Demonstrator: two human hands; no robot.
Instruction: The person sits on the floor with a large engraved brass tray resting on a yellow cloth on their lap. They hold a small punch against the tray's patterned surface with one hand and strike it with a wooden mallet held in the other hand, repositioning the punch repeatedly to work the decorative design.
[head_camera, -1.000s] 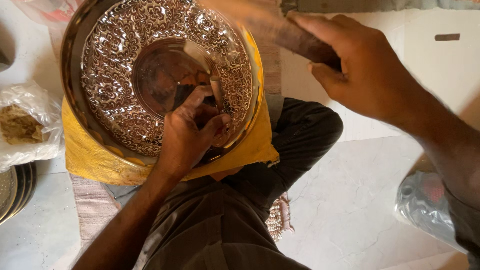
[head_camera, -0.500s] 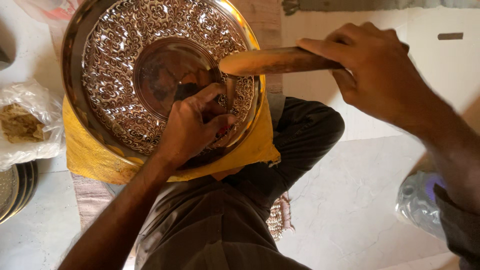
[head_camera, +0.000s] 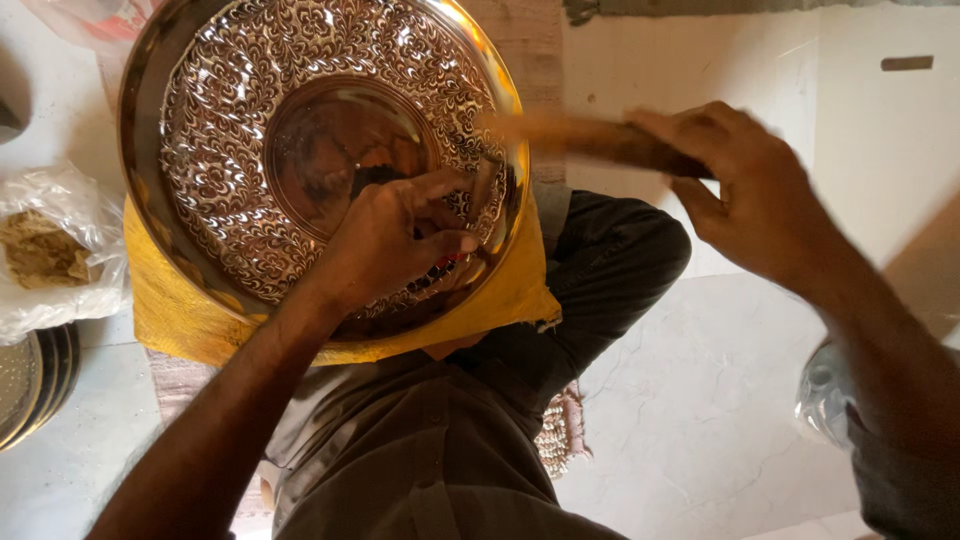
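A large round metal plate (head_camera: 230, 130) with a dense engraved scroll pattern and a smooth shiny centre rests tilted on a yellow cloth (head_camera: 180, 315) over my lap. My left hand (head_camera: 395, 235) is pinched on a thin metal chisel (head_camera: 484, 183) held against the plate's patterned band near its right rim. My right hand (head_camera: 755, 195) grips a wooden mallet stick (head_camera: 590, 138), blurred by motion, whose far end is just above the chisel.
A clear plastic bag with brownish material (head_camera: 45, 250) lies at the left. Stacked metal plates (head_camera: 30, 385) sit at the lower left edge. Another plastic bag (head_camera: 825, 400) lies on the pale marble floor (head_camera: 690, 400) at the right.
My right hand brought the wooden stick down onto the chisel, then lifted and shifted it slightly right. My left hand stayed pinched on the chisel at the plate.
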